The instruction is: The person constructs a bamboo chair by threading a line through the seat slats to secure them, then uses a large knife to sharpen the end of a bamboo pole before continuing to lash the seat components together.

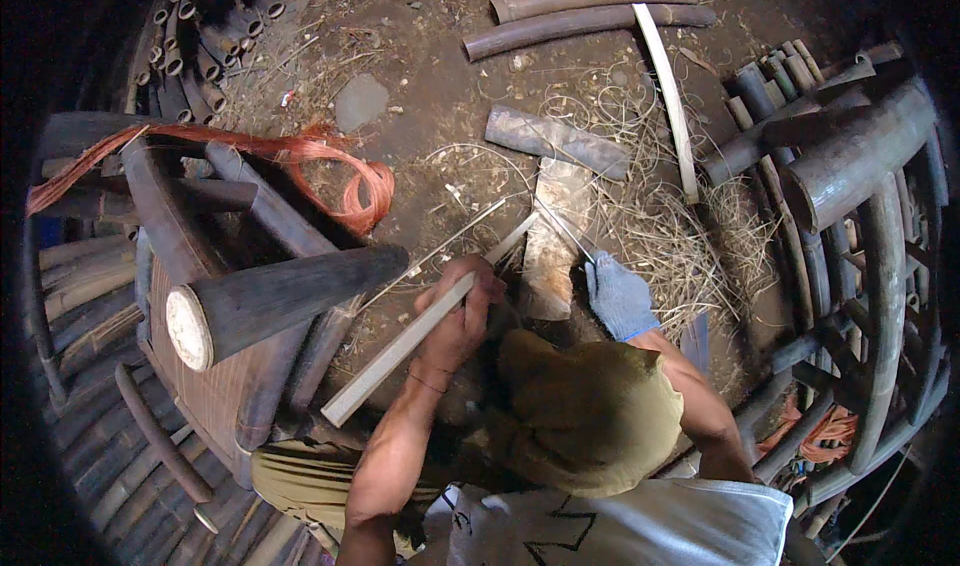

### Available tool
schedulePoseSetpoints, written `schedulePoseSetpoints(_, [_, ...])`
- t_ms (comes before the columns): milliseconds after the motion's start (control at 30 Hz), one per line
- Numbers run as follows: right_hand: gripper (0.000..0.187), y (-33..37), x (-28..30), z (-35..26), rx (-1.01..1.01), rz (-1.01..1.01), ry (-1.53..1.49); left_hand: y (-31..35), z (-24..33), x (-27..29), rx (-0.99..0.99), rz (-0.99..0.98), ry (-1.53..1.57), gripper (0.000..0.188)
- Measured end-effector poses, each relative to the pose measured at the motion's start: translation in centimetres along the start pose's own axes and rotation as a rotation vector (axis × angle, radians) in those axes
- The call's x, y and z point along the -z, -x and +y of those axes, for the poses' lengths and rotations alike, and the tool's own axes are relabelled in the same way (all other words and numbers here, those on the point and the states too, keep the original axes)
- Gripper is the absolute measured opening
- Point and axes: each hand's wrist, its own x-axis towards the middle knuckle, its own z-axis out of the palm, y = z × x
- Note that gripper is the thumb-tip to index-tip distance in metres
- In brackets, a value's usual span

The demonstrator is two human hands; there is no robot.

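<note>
My bare left hand (455, 306) is wrapped round a pale split bamboo strip (372, 371). The strip slants from the lower left up to a worn wooden block (553, 281) on the ground. A blue-grey knitted glove covers my right hand (620, 296), which is closed on a thin-bladed knife (568, 230). The knife's handle is hidden in the glove. Its blade slants up and left across the block, and its tip is near the strip's far end; whether they touch I cannot tell. Just beyond the block lies a short bamboo piece (557, 143).
Thin shavings (680, 266) heap up right of the block. Two dark bamboo poles (590, 26) and a pale strip (665, 96) lie farther off. Bamboo frames stand at left, with a thick pole (290, 296) and orange fibres (365, 201), and at right (880, 306). An olive cap (590, 416) blocks the lower middle.
</note>
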Motion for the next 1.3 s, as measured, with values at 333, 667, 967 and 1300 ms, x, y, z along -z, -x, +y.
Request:
schedulePoseSetpoints(333, [0.017, -1.5, 1.2, -2.2, 0.262, -0.034, 0.04, 0.1, 1.7, -0.4, 0.044, -0.011, -0.005, 0.008])
schedulePoseSetpoints(667, [0.017, -1.5, 0.8, -2.6, 0.282, -0.106, -0.049, 1.2, 2.2, -0.6, 0.034, -0.072, -0.121, 0.003])
schedulePoseSetpoints(967, [0.019, -1.7, 0.6, -3.2, 0.264, -0.011, -0.107, 0.4, 2.6, -1.2, -0.016, -0.051, -0.301, 0.002])
schedulePoseSetpoints(1300, [0.034, -3.9, -2.8, 5.1, -0.033, -0.295, -0.034, 1.1, 5.3, 3.0, 0.033, 0.248, 0.07, 0.021])
